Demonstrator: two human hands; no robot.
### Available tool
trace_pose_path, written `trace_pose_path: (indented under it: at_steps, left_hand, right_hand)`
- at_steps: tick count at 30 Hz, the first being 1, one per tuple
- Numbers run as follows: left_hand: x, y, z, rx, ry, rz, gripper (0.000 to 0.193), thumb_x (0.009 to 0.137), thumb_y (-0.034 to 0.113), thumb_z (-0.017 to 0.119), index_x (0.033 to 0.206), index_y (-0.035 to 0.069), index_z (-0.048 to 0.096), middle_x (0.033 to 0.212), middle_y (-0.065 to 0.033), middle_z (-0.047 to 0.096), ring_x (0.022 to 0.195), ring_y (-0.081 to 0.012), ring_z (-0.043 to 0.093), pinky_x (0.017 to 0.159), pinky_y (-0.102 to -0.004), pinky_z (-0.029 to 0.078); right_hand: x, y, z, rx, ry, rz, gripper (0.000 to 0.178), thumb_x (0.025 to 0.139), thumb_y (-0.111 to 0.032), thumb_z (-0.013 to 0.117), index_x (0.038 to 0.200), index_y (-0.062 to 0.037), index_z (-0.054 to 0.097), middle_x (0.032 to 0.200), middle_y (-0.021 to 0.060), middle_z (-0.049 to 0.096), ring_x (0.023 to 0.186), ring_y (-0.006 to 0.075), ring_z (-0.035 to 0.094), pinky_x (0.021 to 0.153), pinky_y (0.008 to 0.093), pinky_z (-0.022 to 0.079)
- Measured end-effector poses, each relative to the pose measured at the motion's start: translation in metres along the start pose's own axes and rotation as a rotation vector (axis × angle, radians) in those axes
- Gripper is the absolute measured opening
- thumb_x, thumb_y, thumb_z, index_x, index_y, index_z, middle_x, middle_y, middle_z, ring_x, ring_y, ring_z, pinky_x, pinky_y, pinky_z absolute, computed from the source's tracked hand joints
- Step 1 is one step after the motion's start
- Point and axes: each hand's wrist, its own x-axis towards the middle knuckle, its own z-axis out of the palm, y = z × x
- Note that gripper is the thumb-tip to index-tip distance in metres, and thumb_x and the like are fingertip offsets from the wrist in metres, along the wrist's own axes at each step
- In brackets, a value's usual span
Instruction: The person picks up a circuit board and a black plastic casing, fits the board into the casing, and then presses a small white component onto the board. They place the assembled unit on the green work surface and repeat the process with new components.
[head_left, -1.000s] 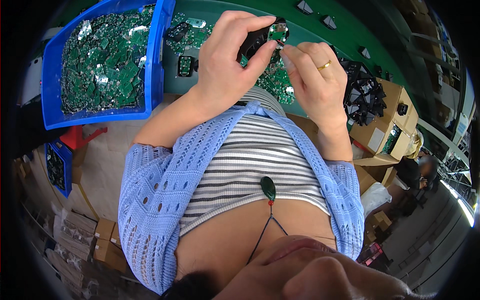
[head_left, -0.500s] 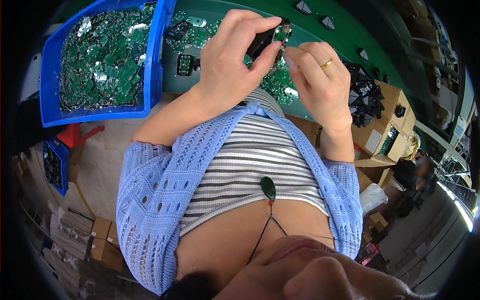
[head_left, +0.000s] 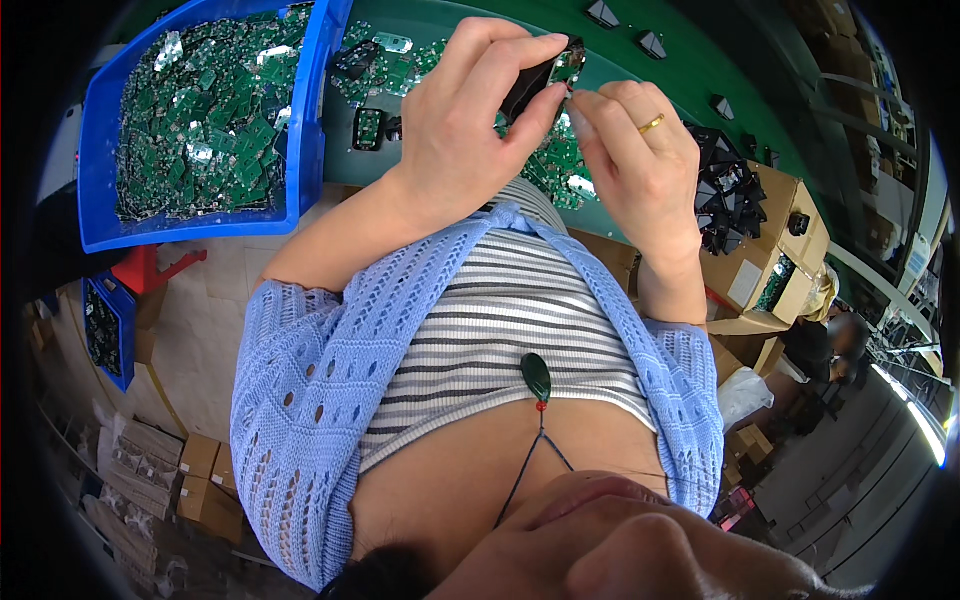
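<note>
My left hand (head_left: 470, 115) grips a black plastic housing (head_left: 527, 88) between thumb and fingers, above the green bench. A small green circuit board (head_left: 567, 68) sits at the housing's open side. My right hand (head_left: 640, 140), with a ring on one finger, is closed in a pinch at the board's near edge. What its fingertips hold, if anything, is too small to make out. Below the hands lies a heap of green circuit boards (head_left: 560, 160). A separate black housing with a board inside (head_left: 369, 129) lies on the bench left of my left hand.
A blue bin (head_left: 305, 150) full of circuit boards stands at the left. More loose boards (head_left: 405, 70) lie beside it. Black housings (head_left: 728, 195) are piled at the right, by a cardboard box (head_left: 775, 240). Several black pieces (head_left: 652, 44) line the bench's far side.
The housing and board have tilted slightly in my left hand. My right fingertips have shifted a little at the board's edge; both grips otherwise stay the same.
</note>
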Motion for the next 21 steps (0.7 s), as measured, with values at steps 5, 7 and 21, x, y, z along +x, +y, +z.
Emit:
trace_pose_path:
  at_steps: [5,7,21]
  left_hand:
    - [0.001,-0.001,0.002,-0.01,0.008,0.021,0.034,0.068,0.007,0.068,0.1,0.009,0.057,0.09,-0.0062,0.053,0.07,-0.0206,0.058,0.055,-0.0278,0.048]
    - [0.0,-0.001,0.001,-0.031,0.014,0.034,0.034,0.067,0.007,0.068,0.1,0.009,0.057,0.09,-0.0068,0.053,0.07,-0.0213,0.058,0.056,-0.0278,0.048]
    - [-0.006,-0.007,0.008,-0.317,0.012,-0.131,0.027,0.074,0.006,0.064,0.099,0.004,0.057,0.089,-0.0085,0.053,0.068,-0.0159,0.056,0.055,-0.0243,0.045]
  right_hand:
    - [0.001,-0.002,-0.002,-0.055,-0.017,-0.009,0.021,0.057,-0.001,0.062,0.076,-0.0058,0.054,0.072,0.0016,0.048,0.059,0.017,0.046,0.049,0.0271,0.042]
    - [0.001,-0.004,-0.004,-0.062,-0.041,-0.002,0.022,0.057,-0.001,0.061,0.077,-0.0058,0.054,0.072,0.0016,0.049,0.06,0.018,0.048,0.05,0.0272,0.042]
    - [-0.01,-0.023,0.018,1.23,0.205,0.952,0.032,0.082,-0.013,0.061,0.105,-0.0015,0.042,0.085,0.0046,0.054,0.063,0.005,0.051,0.042,0.0146,0.037]
